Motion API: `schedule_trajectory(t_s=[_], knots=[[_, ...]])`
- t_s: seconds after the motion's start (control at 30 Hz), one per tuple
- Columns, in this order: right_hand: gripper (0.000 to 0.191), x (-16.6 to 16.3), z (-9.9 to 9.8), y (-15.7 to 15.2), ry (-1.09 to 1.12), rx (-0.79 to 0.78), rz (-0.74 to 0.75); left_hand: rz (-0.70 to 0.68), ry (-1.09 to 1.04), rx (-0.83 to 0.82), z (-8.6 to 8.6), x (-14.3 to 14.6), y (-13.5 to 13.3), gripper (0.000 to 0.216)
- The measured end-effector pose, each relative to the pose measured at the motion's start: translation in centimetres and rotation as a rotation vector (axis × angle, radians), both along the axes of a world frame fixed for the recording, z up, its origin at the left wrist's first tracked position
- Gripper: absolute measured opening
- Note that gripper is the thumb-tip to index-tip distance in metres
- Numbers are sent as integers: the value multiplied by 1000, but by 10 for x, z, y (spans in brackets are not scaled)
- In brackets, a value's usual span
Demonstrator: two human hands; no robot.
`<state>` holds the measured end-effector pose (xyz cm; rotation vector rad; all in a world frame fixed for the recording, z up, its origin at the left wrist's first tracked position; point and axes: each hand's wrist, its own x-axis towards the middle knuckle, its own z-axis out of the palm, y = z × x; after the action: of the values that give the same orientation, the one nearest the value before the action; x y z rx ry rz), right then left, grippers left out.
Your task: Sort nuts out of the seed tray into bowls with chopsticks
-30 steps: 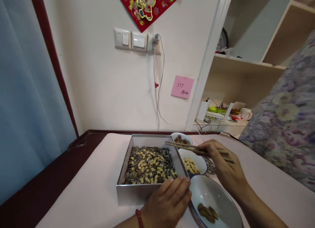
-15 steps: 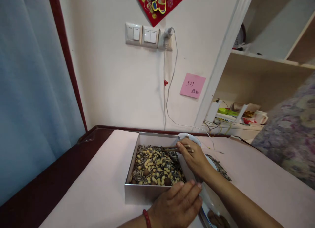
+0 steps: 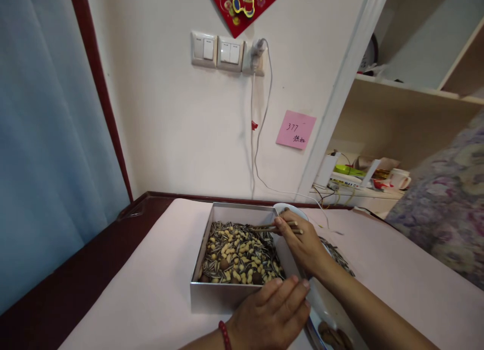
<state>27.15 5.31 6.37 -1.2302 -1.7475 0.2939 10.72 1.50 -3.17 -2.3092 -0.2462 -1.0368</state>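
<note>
A silver square tray point(image 3: 221, 295) holds a mix of striped sunflower seeds, pale peanuts and a few brown nuts point(image 3: 238, 253). My left hand point(image 3: 270, 314), with a red bead bracelet on the wrist, lies flat with fingers together against the tray's near right corner. My right hand point(image 3: 302, 246) grips a pair of wooden chopsticks point(image 3: 270, 228), whose tips reach left into the seed mix at the tray's far side. My right forearm hides most of the bowls beside the tray.
A small white bowl point(image 3: 293, 210) stands behind the tray's far right corner. A bowl with brown nuts point(image 3: 333, 335) shows at the bottom edge. Loose seeds point(image 3: 336, 256) lie right of my hand. A flowered cloth point(image 3: 446, 209) fills the right. Shelves with clutter stand behind.
My right hand swung left from above the bowls and brought the chopstick tips into the tray's seed mix. The left hand stayed at the tray corner. The camera shifted slightly.
</note>
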Motion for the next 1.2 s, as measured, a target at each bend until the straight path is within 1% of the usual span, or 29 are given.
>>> schedule_trajectory(t_s=[0.3,0.77,0.97,1.2], knots=[[38,-6,3,1,12,-2,-23,-21,-29,11,3,1,1,24],[38,-4,-2,6,-10,6,-26,-28,-37,11,2,2,1,23],[38,-4,-5,6,17,16,-36,-20,-41,15,0,2,0,23],[38,1,2,-2,58,16,-43,-15,-15,3,0,1,0,26]])
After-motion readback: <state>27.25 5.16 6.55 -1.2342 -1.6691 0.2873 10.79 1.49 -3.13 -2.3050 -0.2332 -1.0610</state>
